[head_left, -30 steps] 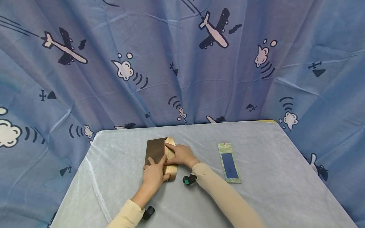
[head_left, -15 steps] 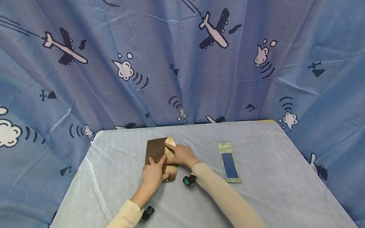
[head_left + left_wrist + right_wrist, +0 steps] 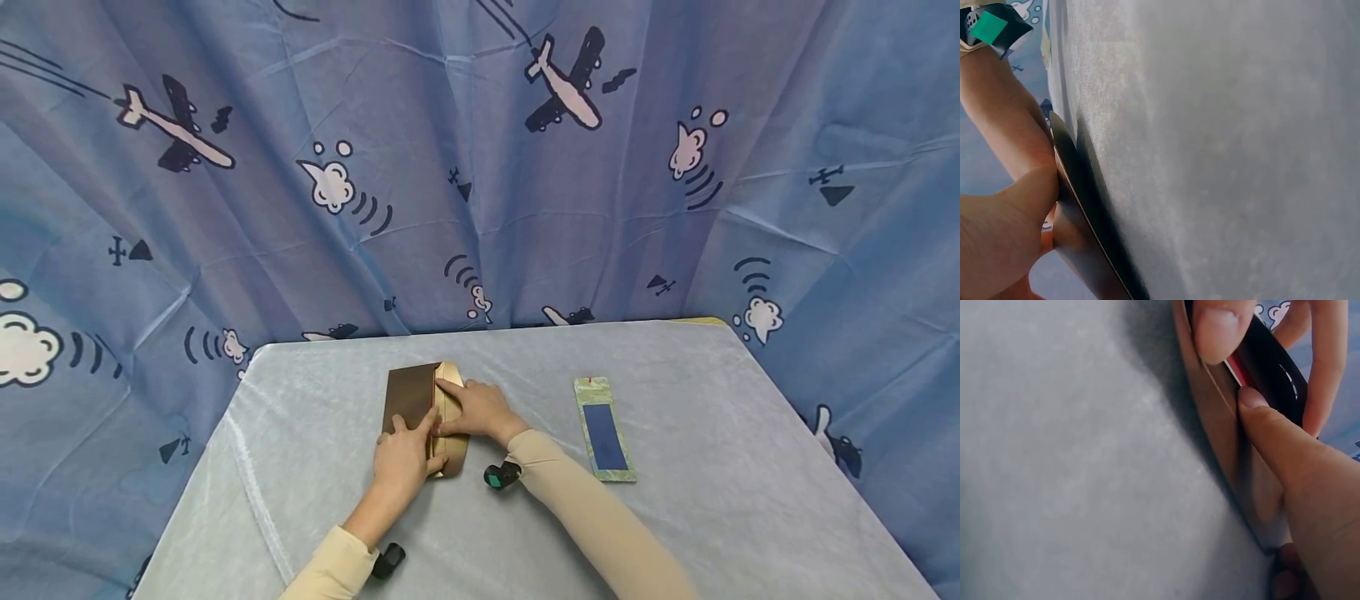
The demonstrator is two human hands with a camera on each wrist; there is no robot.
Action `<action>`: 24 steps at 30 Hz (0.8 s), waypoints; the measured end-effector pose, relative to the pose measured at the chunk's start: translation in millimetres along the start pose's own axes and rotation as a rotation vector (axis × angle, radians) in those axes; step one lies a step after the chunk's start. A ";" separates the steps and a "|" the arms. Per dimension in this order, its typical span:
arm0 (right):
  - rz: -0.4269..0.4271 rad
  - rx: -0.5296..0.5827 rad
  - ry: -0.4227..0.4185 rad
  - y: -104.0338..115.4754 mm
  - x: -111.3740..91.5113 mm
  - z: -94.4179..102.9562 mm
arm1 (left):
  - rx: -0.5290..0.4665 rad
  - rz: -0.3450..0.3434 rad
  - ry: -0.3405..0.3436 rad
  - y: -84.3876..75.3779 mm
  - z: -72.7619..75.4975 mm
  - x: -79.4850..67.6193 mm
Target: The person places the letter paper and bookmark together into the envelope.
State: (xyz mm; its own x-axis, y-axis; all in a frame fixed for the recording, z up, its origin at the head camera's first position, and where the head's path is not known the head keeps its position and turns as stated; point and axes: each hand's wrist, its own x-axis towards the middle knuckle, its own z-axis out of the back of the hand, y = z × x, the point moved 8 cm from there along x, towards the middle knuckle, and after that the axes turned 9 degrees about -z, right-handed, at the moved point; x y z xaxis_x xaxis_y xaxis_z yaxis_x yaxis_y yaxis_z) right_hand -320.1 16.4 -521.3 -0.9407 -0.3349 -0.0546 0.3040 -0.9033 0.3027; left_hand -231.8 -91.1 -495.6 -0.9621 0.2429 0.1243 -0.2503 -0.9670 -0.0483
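Observation:
A flat brown packet [image 3: 408, 393] with a gold flap [image 3: 456, 457] along its right side lies on the table, a thin red line at the seam. My left hand [image 3: 401, 454] spreads its fingers over the brown face, its thumb on the gold flap. From the right, my right hand [image 3: 483, 408] holds the flap, index finger toward the far end of the seam and thumb at its middle. Up close in the right wrist view, red shows inside the narrow gap at the seam, beside the right thumb [image 3: 1282, 437]. In the left wrist view the packet's edge [image 3: 1088, 219] stands above the cloth.
To the right lies a long pale-green package [image 3: 604, 433] with a dark blue panel. Light grey cloth covers the table [image 3: 712, 508]. Behind its far edge hangs a blue curtain [image 3: 405, 183] printed with planes and clouds. A small black device [image 3: 388, 560] sits at each wrist.
Both hands and the packet keep practically the same places. The head view has shifted very slightly.

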 end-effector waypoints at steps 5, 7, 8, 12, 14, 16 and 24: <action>0.008 -0.008 0.006 -2.5 0.8 -3.0 | 0.007 0.004 0.001 0.1 0.5 -0.3; 0.010 -0.017 0.005 -3.4 1.1 -4.5 | 0.006 0.003 0.000 0.2 0.6 -0.4; 0.011 -0.020 0.006 -3.6 1.3 -5.1 | 0.006 0.002 0.000 0.2 0.6 -0.3; 0.012 -0.018 0.001 -3.6 0.8 -5.3 | 0.019 -0.001 0.001 0.5 -0.1 0.4; 0.012 -0.014 -0.001 -3.3 0.4 -4.6 | 0.022 -0.001 0.003 0.7 -0.1 0.5; 0.011 -0.013 -0.003 -3.0 -0.3 -3.9 | 0.022 -0.001 0.004 0.7 0.4 0.3; 0.014 0.004 -0.022 -2.1 -3.7 -1.6 | 0.001 0.007 -0.013 1.5 0.4 -0.2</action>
State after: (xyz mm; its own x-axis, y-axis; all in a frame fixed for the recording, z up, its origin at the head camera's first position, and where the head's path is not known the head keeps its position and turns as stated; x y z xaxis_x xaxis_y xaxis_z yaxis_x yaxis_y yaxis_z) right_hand -317.0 19.1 -523.3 -0.9396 -0.3411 -0.0296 0.3162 -0.8978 0.3067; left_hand -232.0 -92.6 -495.3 -0.9622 0.2353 0.1370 -0.2438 -0.9686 -0.0482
